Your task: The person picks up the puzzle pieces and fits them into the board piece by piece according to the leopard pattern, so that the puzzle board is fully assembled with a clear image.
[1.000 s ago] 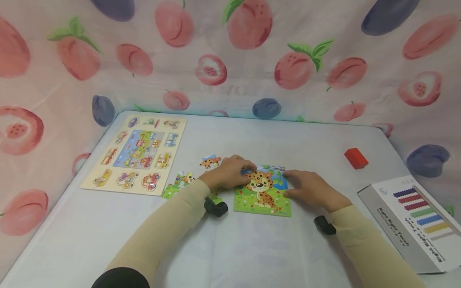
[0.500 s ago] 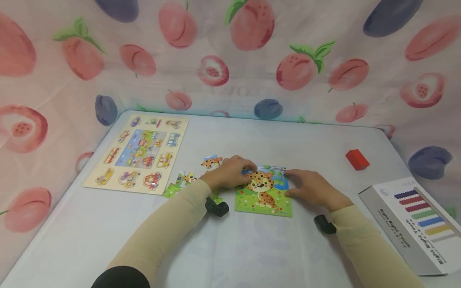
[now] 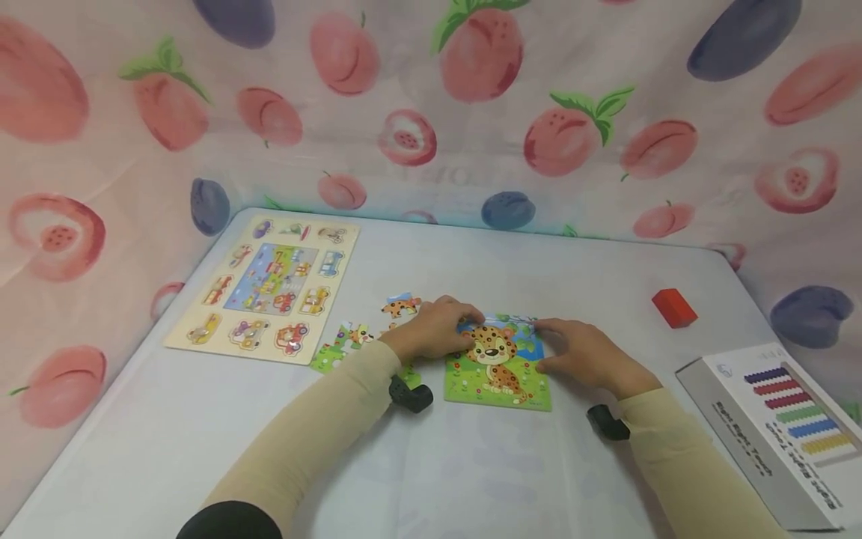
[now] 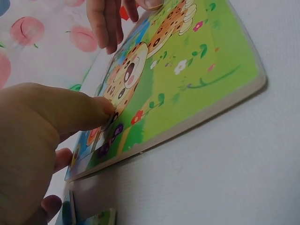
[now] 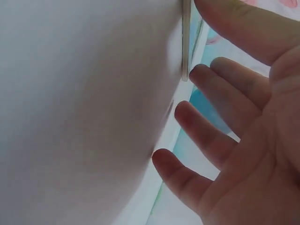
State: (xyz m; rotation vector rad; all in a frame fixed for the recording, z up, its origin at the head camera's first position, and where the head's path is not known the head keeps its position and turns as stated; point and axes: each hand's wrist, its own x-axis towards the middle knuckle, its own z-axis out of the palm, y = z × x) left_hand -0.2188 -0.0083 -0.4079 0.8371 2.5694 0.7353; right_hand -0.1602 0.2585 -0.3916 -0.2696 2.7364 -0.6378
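Note:
A square leopard jigsaw puzzle point(image 3: 498, 374) lies on the table, its spotted cub and green grass facing up. My left hand point(image 3: 438, 328) is at its upper left part; in the left wrist view the thumb point(image 4: 75, 110) rests on the picture and the curled fingers lie about the left edge. From the other side, my right hand point(image 3: 586, 354) touches the right edge with thumb and index finger, its other fingers spread and fairly straight in the right wrist view. Loose puzzle pieces point(image 3: 400, 304) lie left of the puzzle, partly hidden by the left hand and forearm.
A wooden vehicle puzzle board point(image 3: 326, 329) lies at the back left. On the right are a red block point(image 3: 674, 308) and a white and grey box point(image 3: 734, 419) with coloured strips pictured on it. A fruit-print cloth point(image 3: 458, 180) hangs behind the table.
The whole head view has shifted slightly right and down. Both hands keep their places on the leopard jigsaw puzzle, and nothing on the table visibly moves.

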